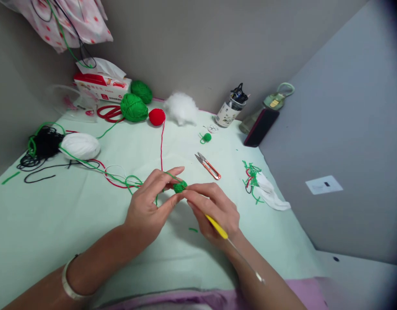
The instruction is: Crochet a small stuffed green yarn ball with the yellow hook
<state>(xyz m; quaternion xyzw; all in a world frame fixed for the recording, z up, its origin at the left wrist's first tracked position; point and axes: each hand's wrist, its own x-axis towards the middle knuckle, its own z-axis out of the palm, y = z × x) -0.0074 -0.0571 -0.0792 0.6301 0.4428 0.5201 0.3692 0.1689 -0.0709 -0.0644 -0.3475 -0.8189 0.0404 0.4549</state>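
A small green crochet piece (179, 186) is pinched between the thumb and fingers of my left hand (149, 196). Green yarn runs over the raised left index finger and trails off toward the left. My right hand (214, 211) grips a crochet hook (217, 226) with a yellow handle; its rear metal shaft points back over my right forearm. The hook's front end is at the green piece, hidden by my fingers. Orange-handled thread snips (207, 165) lie just beyond my hands, blades pointing away to the left.
Green yarn balls (134, 107), a red ball (157, 116), white stuffing (181, 107) and a tissue box (104, 88) line the back. White yarn (80, 146) and black yarn (46, 142) lie left. A pen jar (229, 113), phone (261, 127) and yarn scraps (252, 172) are right.
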